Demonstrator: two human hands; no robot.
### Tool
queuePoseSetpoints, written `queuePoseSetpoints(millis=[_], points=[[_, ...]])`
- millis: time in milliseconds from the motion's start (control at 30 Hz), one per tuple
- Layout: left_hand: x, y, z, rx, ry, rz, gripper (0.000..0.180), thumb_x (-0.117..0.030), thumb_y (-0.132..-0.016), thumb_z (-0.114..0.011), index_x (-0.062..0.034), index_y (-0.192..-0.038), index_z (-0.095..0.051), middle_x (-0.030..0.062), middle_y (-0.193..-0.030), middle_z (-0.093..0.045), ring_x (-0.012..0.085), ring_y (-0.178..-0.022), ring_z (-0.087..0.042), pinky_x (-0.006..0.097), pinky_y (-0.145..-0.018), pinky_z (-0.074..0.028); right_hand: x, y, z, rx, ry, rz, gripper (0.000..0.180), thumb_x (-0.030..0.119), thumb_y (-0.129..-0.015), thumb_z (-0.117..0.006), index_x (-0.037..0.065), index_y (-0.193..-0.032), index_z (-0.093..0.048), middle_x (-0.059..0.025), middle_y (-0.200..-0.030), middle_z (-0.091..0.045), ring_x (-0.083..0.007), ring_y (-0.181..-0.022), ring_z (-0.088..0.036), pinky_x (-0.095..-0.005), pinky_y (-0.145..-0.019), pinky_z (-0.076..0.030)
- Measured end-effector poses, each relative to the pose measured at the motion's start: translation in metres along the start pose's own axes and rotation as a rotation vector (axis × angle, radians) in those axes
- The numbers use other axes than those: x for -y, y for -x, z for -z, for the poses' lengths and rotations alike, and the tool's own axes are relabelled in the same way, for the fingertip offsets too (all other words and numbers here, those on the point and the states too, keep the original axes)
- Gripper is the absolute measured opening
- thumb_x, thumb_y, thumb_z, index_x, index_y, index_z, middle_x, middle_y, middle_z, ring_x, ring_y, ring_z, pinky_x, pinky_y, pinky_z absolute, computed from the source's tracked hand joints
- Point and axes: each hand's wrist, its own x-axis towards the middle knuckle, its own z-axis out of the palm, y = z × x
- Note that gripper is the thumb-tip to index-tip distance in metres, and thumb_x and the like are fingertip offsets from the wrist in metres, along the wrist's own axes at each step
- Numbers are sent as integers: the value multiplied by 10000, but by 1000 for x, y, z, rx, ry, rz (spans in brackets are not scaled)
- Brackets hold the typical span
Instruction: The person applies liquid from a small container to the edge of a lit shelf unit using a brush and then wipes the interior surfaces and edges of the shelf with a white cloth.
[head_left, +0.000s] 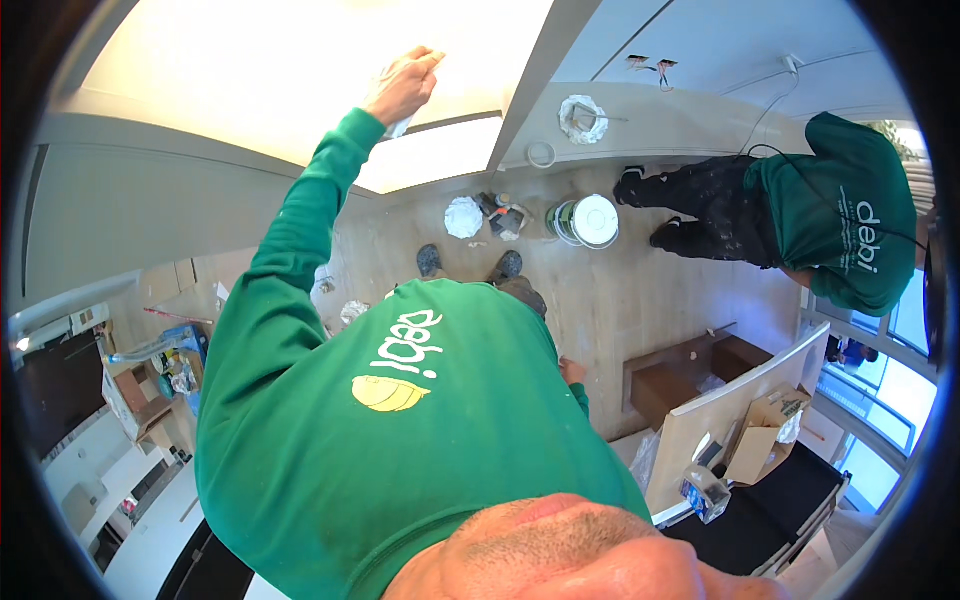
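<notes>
My left arm, in a green sleeve, reaches forward and up to a brightly lit, overexposed white surface. There my left hand is closed, its fingers bent together. A small whitish edge shows below the hand; I cannot make out what it belongs to. Beside the hand, a dark slot runs along the lit surface. My right hand hangs low by my side, mostly hidden behind my torso. Its fingers are too covered to read, and I see nothing in it.
A co-worker in a green top stands to the right, near a dark cable. Lidded buckets, a white-covered round container and tools are on the wooden floor ahead. Loose wires protrude from the wall. A cardboard box sits right.
</notes>
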Motion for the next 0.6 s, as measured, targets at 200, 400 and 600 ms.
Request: queuePoseSetpoints(millis=[200, 400, 600], points=[[-3, -13, -79, 118, -321, -68, 402, -150, -848, -507, -178, -1240, -590, 149, -1154, -515, 347, -988, -578, 480, -793, -488, 50, -22, 5, -10, 46, 108, 349, 267, -918, -556, 84, -1215, -561, -178, -1077, -653, -316, -795, -676, -442, -647, -534], [17, -37, -88, 38, -255, -113, 321, -138, -848, -501, -147, -1154, -596, 157, -1133, -499, 348, -942, -581, 491, -748, -484, 138, 14, -28, -40, 83, 332, 291, 204, -916, -596, 66, -1171, -576, -143, -1026, -660, -301, -813, -677, -394, -643, -537], [23, -38, -88, 15, -196, -104, 324, -129, -856, -486, -136, -1160, -597, 152, -1105, -499, 350, -921, -587, 493, -753, -482, 111, 5, -29, -5, 102, 260, 308, 204, -919, -575, 69, -1196, -573, -142, -1025, -671, -292, -836, -686, -388, -622, -531]])
